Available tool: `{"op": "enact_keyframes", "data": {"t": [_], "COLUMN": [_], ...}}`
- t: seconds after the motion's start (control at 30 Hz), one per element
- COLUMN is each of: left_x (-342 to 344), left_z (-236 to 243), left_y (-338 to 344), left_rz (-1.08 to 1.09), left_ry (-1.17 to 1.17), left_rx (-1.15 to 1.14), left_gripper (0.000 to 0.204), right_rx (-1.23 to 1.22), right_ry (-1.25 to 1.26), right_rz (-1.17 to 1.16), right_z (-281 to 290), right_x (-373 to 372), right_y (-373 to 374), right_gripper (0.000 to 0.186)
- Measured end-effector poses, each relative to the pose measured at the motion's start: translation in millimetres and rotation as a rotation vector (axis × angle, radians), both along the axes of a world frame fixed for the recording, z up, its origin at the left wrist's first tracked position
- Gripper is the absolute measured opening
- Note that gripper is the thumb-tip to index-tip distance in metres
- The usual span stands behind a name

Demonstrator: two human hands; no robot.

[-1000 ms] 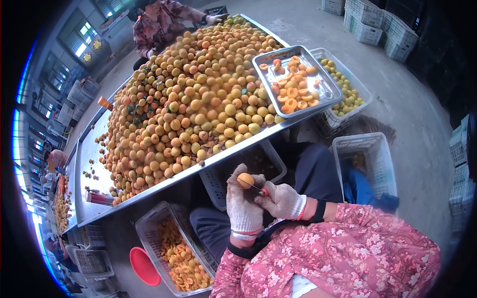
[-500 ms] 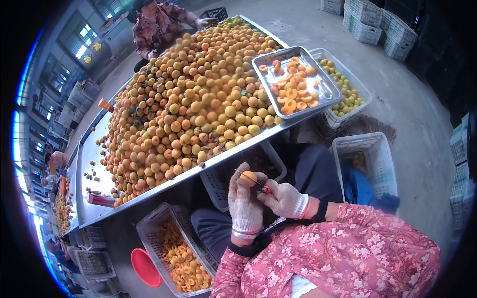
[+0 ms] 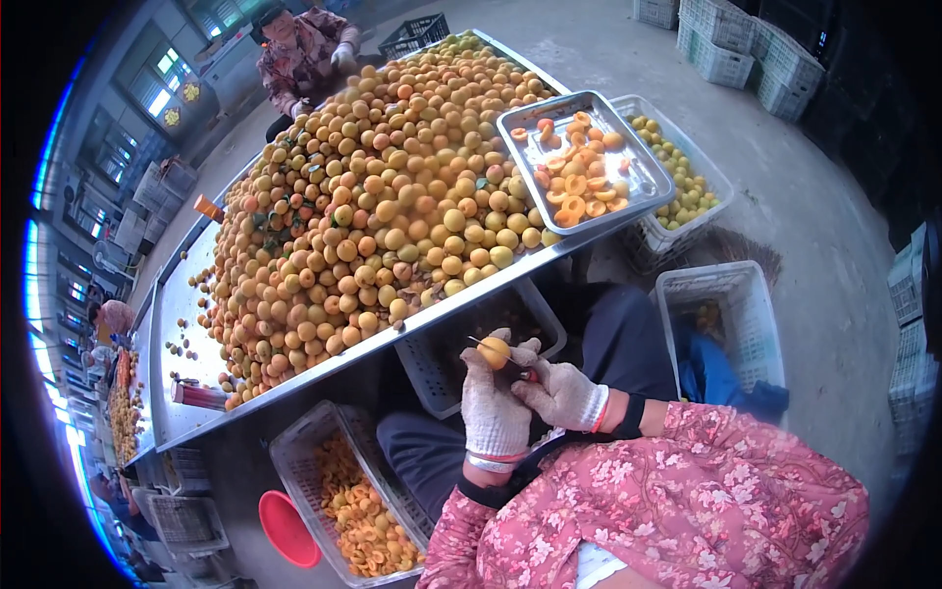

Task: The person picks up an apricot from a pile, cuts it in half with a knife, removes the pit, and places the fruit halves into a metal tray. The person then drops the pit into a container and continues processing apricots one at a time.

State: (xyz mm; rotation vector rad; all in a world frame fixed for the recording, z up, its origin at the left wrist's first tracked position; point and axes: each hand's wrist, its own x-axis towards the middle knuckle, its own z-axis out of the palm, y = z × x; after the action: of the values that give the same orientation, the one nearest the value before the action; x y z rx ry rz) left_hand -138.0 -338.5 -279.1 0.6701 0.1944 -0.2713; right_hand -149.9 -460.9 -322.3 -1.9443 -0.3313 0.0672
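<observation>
Both my hands wear pale knit gloves and meet above my lap, beyond the table's near edge. An apricot (image 3: 494, 352) is pinched in the fingertips of my left hand (image 3: 494, 407). My right hand (image 3: 566, 393) grips a small knife (image 3: 530, 375) by its red handle. Its thin blade lies across the apricot, the tip showing at the left side. Whether the blade has gone into the flesh I cannot tell. Just ahead, a large heap of whole apricots (image 3: 383, 206) covers the metal table (image 3: 186, 383). Halved apricots lie in a steel tray (image 3: 648, 187) at the table's right corner.
A crate (image 3: 285, 442) of apricot halves stands at my lower left, beside a red basin (image 3: 287, 530). Under the table edge sits another crate (image 3: 432, 388). To my right are a white crate (image 3: 765, 324) and one with greener fruit (image 3: 721, 187). A co-worker (image 3: 304, 49) sits across the heap.
My left fingers and the apricot have turned slightly, and the knife's blade now sits differently across it. The co-worker's gloved hand has drawn back from the dark crate toward the body.
</observation>
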Motion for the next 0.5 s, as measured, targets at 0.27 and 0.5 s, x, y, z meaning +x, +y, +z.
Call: {"op": "enact_keyframes", "data": {"t": [0.27,0.5], "left_x": [0,-4], "left_z": [-7,4], "left_y": [4,4], "left_rz": [0.083,0.086], "left_ry": [-0.13,-0.136], "left_rx": [0.14,0.158], "left_gripper": [0.047,0.041], "right_rx": [0.292,0.585], "right_ry": [0.078,0.855], "right_rz": [0.018,0.212], "right_z": [-9,33], "right_x": [-3,0], "right_y": [7,-13], "right_gripper": [0.025,0.027]}}
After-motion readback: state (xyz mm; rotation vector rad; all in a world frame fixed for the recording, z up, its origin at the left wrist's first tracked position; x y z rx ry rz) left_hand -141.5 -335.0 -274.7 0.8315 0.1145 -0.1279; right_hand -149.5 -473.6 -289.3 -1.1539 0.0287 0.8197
